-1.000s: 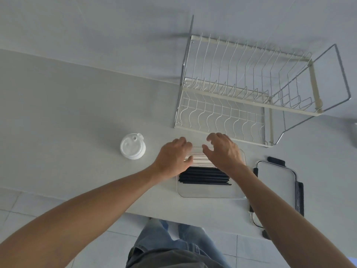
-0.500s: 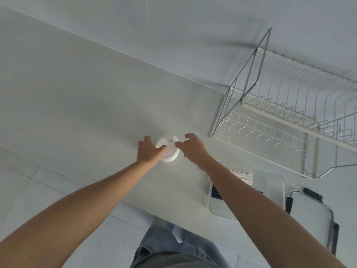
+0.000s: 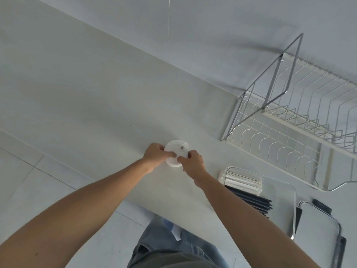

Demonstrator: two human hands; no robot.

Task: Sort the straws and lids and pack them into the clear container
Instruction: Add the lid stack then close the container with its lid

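A stack of white round cup lids (image 3: 178, 150) sits on the pale counter. My left hand (image 3: 157, 154) grips its left side and my right hand (image 3: 191, 164) grips its right side, fingers curled round the rim. To the right lies the clear container (image 3: 286, 188). Inside it, white wrapped straws (image 3: 241, 183) lie beside black straws (image 3: 255, 200); my right forearm hides the container's left part.
A wire dish rack (image 3: 301, 120) stands at the back right against the wall. The container's clear cover with black clips (image 3: 320, 233) lies at the far right. The counter's front edge runs just below my arms, with tiled floor beyond.
Both hands left the straws in the container, moved left to the lids and closed round the stack. The camera swung left with them.
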